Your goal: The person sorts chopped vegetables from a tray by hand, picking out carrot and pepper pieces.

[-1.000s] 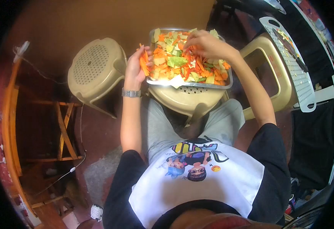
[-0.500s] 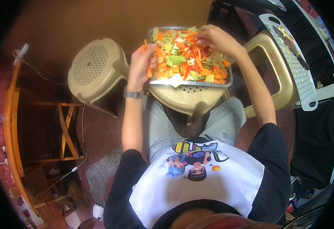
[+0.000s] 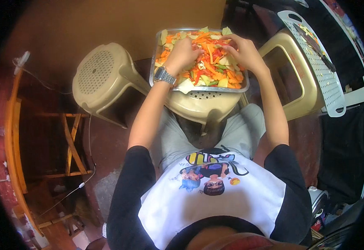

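Note:
A rectangular metal tray (image 3: 244, 86) is heaped with cut vegetables (image 3: 210, 68): orange carrot strips, red and green pieces, and pale green cabbage-like leaves. My left hand (image 3: 182, 55), with a metal watch (image 3: 164, 76) on its wrist, reaches into the left part of the heap. Its thumb stands apart from the fingers, whose tips are partly hidden among the pieces. Over the right part, my right hand (image 3: 245, 52) is curved and open, thumb and fingers apart, touching the pieces at its fingertips.
Under the tray is a beige plastic stool (image 3: 205, 106). Another stool (image 3: 100, 73) stands to the left. At right, a white perforated board (image 3: 321, 77) bearing a dark-handled knife (image 3: 327, 63) and scraps leans by a third stool (image 3: 296, 75). A brown panel (image 3: 107, 21) rises behind.
My left hand has moved right, from the tray's left edge with carrot strips in its fingers, into the heap. My right hand has shifted slightly right and down. Pieces are rearranged, with more carrot showing centrally.

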Available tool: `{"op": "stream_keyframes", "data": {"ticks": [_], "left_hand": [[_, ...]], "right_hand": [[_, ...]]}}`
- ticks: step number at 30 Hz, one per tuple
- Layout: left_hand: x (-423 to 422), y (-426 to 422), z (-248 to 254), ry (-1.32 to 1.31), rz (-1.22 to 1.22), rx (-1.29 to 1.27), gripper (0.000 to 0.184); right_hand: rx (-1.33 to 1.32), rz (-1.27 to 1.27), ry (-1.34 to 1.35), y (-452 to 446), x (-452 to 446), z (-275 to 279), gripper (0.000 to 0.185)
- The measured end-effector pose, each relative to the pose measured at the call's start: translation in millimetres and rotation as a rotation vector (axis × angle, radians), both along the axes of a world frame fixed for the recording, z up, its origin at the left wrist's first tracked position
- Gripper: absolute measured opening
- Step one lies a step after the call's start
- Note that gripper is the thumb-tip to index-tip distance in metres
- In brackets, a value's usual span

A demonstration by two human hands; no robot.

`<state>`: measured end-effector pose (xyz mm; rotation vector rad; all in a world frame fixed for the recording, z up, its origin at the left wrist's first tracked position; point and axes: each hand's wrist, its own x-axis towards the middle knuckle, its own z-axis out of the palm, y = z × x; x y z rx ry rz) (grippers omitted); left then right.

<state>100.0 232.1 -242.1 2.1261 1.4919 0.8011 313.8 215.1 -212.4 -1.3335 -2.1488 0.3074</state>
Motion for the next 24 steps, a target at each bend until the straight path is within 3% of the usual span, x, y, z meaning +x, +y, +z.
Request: {"op": "stream_keyframes", "data": {"ticks": [6, 8, 11, 14, 17, 24], "left_hand": [[-5.1, 14.7, -18.4, -0.023, -0.064, -0.02, 0.033], [-9.1, 14.4, -17.9, -0.222, -0.04, -0.145, 0.032], [-20.1, 7.3, -4.5, -0.464, -0.015, -0.339, 0.027], [-30.3, 5.5, 0.1, -0.759, -0.067, -0.557, 0.02], [-35.0, 3.1, 4.3, -1.018, -0.146, -0.753, 0.016], [-42.2, 6.0, -3.2, -1.307, -0.29, -1.041, 0.017]], "right_hand": [[0.233, -0.045, -0.095, 13.3, -2.0, -18.6, 0.019], [0.397, -0.087, -0.08, 11.4, -6.3, -19.0, 0.016], [0.34, 0.185, -0.103, 7.9, -10.4, -3.9, 0.019], [0.062, 0.447, -0.174, -0.5, -31.0, -2.8, 0.018], [0.155, 0.379, -0.352, -3.1, -45.6, -14.1, 0.017], [0.112, 0.331, -0.281, 3.8, -45.0, -12.0, 0.016]]}}
